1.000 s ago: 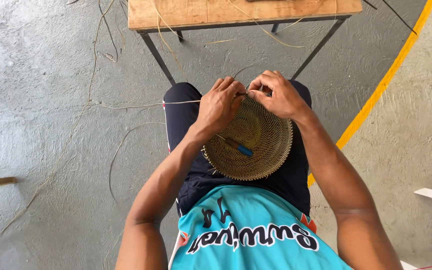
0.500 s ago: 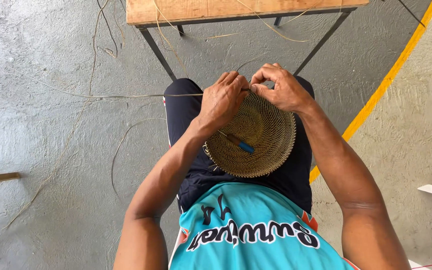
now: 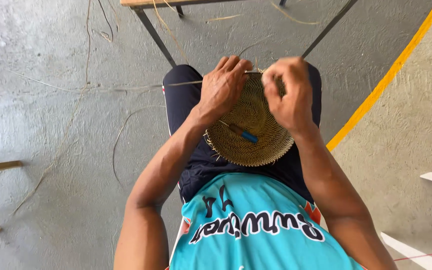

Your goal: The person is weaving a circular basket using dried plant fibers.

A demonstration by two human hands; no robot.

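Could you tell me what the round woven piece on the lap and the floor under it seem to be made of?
The round woven piece looks like coiled dry plant fibre, tan and matte: tight concentric rows show, and loose strands of the same colour trail off. The floor looks like bare concrete, grey, rough and mottled, with a painted yellow stripe.

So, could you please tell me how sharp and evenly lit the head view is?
Head view: soft, even daylight with no glare; the woven disc and left hand are fairly sharp; the right hand looks slightly motion-blurred; the floor shows only faint shadows; wide-angle bending at the edges.
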